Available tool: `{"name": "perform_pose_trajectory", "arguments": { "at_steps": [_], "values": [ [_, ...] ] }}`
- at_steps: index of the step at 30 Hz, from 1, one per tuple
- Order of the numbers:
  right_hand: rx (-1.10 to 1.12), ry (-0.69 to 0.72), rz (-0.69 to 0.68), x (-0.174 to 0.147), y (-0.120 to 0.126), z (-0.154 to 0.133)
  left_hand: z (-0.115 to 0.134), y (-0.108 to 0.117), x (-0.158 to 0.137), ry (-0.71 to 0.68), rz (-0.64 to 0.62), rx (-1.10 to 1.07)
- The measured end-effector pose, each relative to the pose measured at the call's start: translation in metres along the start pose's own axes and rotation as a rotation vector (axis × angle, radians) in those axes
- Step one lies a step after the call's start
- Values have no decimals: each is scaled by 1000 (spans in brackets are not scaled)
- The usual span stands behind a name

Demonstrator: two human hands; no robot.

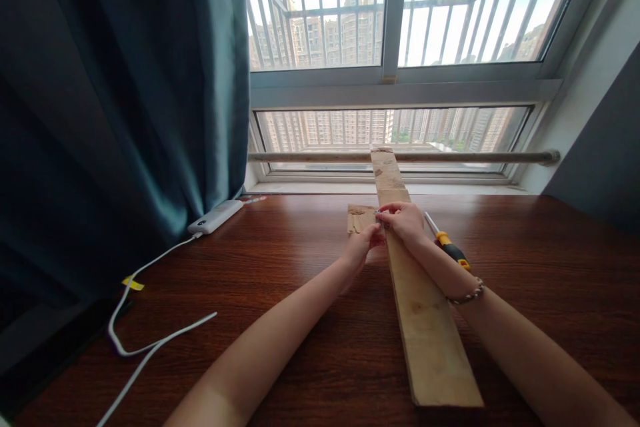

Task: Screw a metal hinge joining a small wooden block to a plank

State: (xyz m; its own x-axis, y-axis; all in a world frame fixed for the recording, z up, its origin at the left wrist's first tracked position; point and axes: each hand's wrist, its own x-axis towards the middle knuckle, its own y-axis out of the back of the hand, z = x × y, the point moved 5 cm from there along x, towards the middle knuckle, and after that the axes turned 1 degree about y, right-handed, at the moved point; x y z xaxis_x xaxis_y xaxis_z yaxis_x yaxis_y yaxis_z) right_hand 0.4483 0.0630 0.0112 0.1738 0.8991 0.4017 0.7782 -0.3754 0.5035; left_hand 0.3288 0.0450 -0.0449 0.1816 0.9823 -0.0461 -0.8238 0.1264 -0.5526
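Note:
A long pale wooden plank [431, 327] runs from near me toward the window, its far part reaching up to the rail. Against its left side is a short wooden block [361, 217]. My right hand [406, 221] rests over the plank, with thumb and fingers pinched at the block's right edge around something tiny and shiny. Just below, my left hand [361, 248] has its fingers closed near the same spot; what they hold is hidden. A screwdriver [453, 252] with a yellow and black handle lies right of the plank, beside my right wrist.
The brown wooden tabletop [300, 267] ends at a window with a horizontal rail [460, 157]. At the left, a white power strip [216, 217] with a white cable [150, 348] lies by a blue curtain [200, 80]. A yellow tag [133, 283] is under the cable.

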Motion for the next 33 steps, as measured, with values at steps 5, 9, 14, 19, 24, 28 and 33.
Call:
{"name": "perform_pose_trajectory", "arguments": {
  "at_steps": [5, 9, 14, 19, 24, 28, 33],
  "values": [
    [25, 16, 17, 0, -1, 1, 2, -1, -1, -23, -32, -14],
    [6, 83, 21, -1, -1, -2, 2, -1, -1, -36, -36, -16],
    [11, 32, 27, 0, -3, 1, 2, 0, 0, -30, -31, -6],
    [-24, 52, 13, -3, -1, -5, 2, -1, 0, -31, -33, 6],
    [-15, 23, 33, -6, 2, -9, 3, -1, 1, -58, -39, 18],
    [-40, 61, -4, -4, 0, -9, 2, 0, 1, -71, -51, 16],
    [-8, -19, -110, 3, -7, 1, 1, 1, 1, -100, -48, 28]
  ]
}}
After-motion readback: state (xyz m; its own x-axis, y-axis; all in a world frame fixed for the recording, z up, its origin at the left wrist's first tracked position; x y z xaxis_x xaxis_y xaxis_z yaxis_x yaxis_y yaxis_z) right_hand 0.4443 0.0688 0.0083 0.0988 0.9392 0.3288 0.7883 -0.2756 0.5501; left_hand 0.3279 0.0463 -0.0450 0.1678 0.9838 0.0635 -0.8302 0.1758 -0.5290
